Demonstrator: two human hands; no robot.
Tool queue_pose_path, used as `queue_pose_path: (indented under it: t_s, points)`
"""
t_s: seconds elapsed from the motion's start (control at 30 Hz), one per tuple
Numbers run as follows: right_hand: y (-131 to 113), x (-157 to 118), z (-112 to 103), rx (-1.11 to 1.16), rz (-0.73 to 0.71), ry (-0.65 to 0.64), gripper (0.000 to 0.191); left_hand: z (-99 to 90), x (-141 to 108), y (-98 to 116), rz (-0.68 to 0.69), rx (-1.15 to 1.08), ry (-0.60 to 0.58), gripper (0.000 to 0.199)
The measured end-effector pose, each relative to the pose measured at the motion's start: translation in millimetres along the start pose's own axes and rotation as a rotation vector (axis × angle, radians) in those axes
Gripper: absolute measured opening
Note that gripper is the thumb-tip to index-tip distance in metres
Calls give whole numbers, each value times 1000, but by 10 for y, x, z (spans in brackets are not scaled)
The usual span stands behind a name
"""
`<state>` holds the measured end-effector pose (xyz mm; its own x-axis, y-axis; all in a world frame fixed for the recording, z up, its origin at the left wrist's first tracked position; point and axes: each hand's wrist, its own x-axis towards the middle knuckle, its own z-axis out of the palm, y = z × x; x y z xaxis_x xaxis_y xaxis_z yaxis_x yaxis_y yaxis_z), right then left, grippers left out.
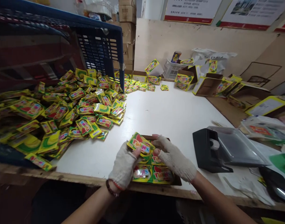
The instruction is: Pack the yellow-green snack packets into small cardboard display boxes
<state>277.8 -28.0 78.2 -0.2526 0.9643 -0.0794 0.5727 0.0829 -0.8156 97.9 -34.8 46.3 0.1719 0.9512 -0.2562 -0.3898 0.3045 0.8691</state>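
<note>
My left hand (123, 165), in a white fingerless glove, holds a small yellow-green candy box (140, 144) with red fruit print, the thumb pressed on its front. At the box's right end is my right hand (176, 157), gloved the same way, its thumb and fingers bent around that end. Beneath both hands sits an open brown carton (177, 179) near the table's front edge. Rows of the same printed boxes (163, 175) lie flat inside it. The held box is tilted above them and hides part of the carton's contents.
A blue plastic crate (100, 46) lies on its side at left, with a heap of candy boxes (84, 110) spilling onto the white table (153, 109). At right stand a black tape dispenser (206, 149) and a clear plastic tray (237, 146). Open display cartons (207, 85) line the back.
</note>
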Motion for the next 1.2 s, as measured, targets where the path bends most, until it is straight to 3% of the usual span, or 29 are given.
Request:
queue_pose_path:
  t_s: [0.07, 0.13, 0.2, 0.27, 0.37, 0.4, 0.47, 0.53, 0.63, 0.7, 0.77, 0.8, 0.87, 0.93, 0.97, 1.0, 1.07, 1.13, 1.2]
  points:
    - [-66, -14, 24, 132, -22, 35, 42, -13, -98, 32, 69, 186, -69, 44]
    - [-71, -10, 81, 82, 13, 20, 35, -136, -103, 113, 225, 458, -45, 40]
    - [-39, 4, 168, -23, 87, -49, 32, -400, 16, 260, 427, 794, 121, 37]
    - [-7, 10, 282, -112, 163, -157, 30, -773, 227, 447, 570, 1153, 364, 34]
    - [6, -2, 461, -290, 159, -219, 14, -1360, 563, 709, 431, 1600, 604, 47]
    - [6, -5, 508, -363, 118, -207, 9, -1524, 649, 776, 387, 1697, 603, 51]
    - [10, -5, 559, -479, 37, -188, 15, -1774, 762, 878, 357, 1806, 520, 53]
    - [20, 3, 554, -525, -11, -235, 21, -1908, 809, 950, 384, 1823, 413, 47]
    - [19, 25, 486, -456, -44, -276, 12, -1890, 776, 1021, 432, 1753, 407, 36]
    - [-17, 60, 443, -287, -28, -158, 13, -1730, 678, 1018, 490, 1666, 461, 34]
    - [-77, 130, 413, 17, 51, -10, 32, -1465, 517, 941, 624, 1496, 408, 36]
    - [-110, 177, 400, 207, 96, 32, 43, -1308, 422, 871, 721, 1380, 307, 36]
    - [-163, 280, 367, 572, 171, 23, 60, -995, 245, 675, 926, 1175, -15, 39]
    - [-180, 358, 322, 774, 213, -67, 67, -765, 151, 453, 1106, 1103, -330, 49]
    - [-172, 377, 298, 794, 223, -110, 64, -706, 154, 356, 1171, 1106, -415, 55]
    - [-151, 381, 275, 768, 232, -122, 60, -692, 192, 284, 1215, 1127, -425, 60]
    - [-73, 352, 249, 630, 245, -44, 53, -793, 353, 239, 1193, 1232, -274, 65]
    - [40, 300, 269, 453, 252, 104, 51, -1018, 560, 335, 1000, 1450, -81, 64]
    - [153, 250, 340, 251, 228, 185, 44, -1281, 741, 514, 694, 1746, 30, 60]
